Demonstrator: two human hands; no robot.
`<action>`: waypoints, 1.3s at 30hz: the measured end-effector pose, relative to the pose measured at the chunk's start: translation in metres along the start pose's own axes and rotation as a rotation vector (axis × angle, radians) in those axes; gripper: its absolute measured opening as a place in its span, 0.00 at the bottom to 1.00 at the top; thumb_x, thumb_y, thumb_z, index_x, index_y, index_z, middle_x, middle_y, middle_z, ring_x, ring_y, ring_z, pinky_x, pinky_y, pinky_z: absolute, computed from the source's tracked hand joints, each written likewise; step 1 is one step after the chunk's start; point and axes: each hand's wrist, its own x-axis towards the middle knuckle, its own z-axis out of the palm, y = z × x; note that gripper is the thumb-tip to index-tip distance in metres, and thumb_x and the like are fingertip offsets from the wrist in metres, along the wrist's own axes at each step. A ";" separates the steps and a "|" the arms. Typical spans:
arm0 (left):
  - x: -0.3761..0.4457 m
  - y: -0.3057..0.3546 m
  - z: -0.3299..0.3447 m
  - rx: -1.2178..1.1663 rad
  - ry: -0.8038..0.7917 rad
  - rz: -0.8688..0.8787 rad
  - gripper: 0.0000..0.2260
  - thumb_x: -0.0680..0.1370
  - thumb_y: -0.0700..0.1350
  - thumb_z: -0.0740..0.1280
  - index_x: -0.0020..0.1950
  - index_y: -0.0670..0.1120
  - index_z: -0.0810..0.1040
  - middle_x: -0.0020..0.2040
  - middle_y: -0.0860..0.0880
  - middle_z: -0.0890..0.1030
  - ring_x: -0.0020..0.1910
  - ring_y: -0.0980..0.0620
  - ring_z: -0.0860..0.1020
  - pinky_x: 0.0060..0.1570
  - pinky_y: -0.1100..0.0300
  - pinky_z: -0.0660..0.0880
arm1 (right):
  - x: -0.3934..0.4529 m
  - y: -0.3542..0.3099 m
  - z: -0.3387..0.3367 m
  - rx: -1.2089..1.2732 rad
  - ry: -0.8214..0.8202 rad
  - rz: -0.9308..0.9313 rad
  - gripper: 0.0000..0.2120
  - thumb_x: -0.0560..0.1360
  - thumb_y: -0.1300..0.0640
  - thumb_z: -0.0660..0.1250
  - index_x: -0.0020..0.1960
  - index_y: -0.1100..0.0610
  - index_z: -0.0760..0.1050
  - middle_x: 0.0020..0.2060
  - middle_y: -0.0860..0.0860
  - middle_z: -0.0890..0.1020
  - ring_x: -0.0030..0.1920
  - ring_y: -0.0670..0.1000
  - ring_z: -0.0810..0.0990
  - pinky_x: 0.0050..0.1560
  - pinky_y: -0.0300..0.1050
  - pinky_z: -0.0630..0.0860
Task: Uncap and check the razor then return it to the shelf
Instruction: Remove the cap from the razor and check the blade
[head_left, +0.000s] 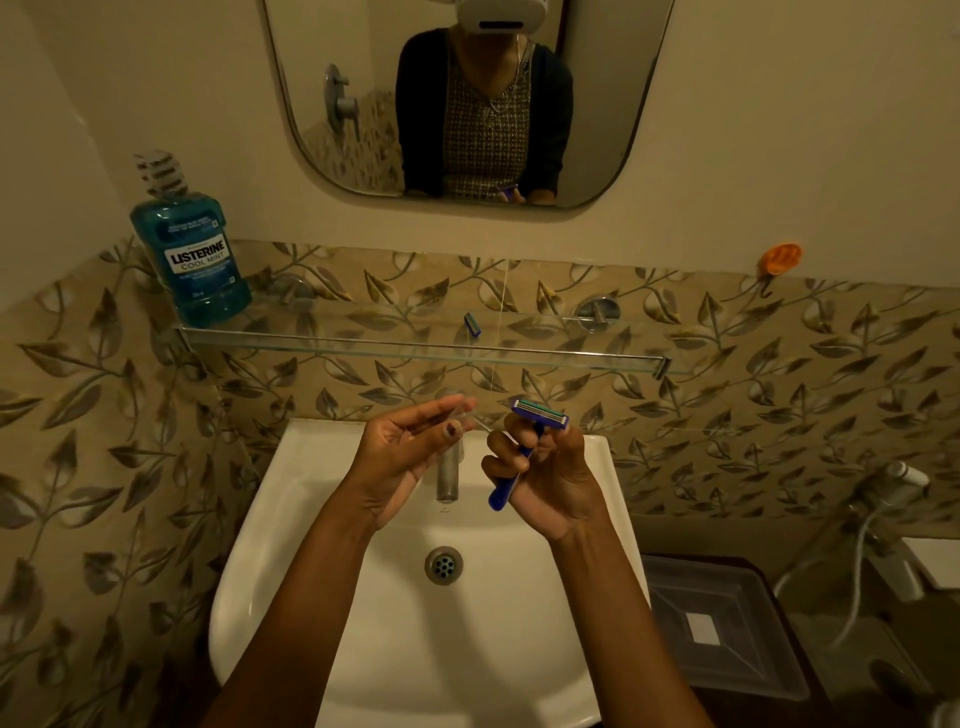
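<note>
My right hand (553, 478) grips the blue handle of a razor (519, 457) over the white sink; its bare blade head points up and toward me. My left hand (410, 452) is beside it, a little apart, and pinches a small clear cap (464, 413) between thumb and fingertips. The cap is see-through and hard to make out. Above both hands runs a glass shelf (363, 340) on the leaf-patterned tile wall. A small blue razor cartridge (472, 325) lies near the shelf's middle.
A blue mouthwash bottle (189, 249) stands at the shelf's left end. A chrome tap (449, 475) sits between my hands over the sink (291, 519). A mirror (467, 98) hangs above. A lidded bin (722, 623) and a hose sprayer (904, 475) are at the right.
</note>
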 end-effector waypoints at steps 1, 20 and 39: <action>0.000 0.000 0.000 0.005 0.003 -0.001 0.27 0.57 0.50 0.80 0.54 0.45 0.81 0.54 0.48 0.84 0.56 0.48 0.80 0.51 0.63 0.78 | 0.000 0.000 -0.001 -0.002 0.019 -0.002 0.14 0.62 0.44 0.75 0.43 0.51 0.79 0.31 0.44 0.80 0.30 0.42 0.74 0.34 0.33 0.70; 0.008 0.003 -0.003 0.189 -0.018 0.028 0.21 0.64 0.35 0.72 0.57 0.39 0.78 0.54 0.45 0.84 0.57 0.47 0.80 0.50 0.61 0.78 | 0.005 -0.020 0.002 -1.136 0.389 -0.039 0.08 0.69 0.57 0.71 0.47 0.48 0.80 0.40 0.49 0.84 0.41 0.52 0.81 0.41 0.39 0.79; 0.015 0.008 0.000 0.322 -0.012 0.023 0.18 0.62 0.28 0.71 0.49 0.42 0.81 0.41 0.54 0.87 0.47 0.56 0.83 0.43 0.66 0.79 | 0.014 -0.020 0.000 -1.282 0.327 0.044 0.09 0.69 0.54 0.72 0.48 0.55 0.81 0.39 0.52 0.83 0.33 0.45 0.75 0.36 0.38 0.74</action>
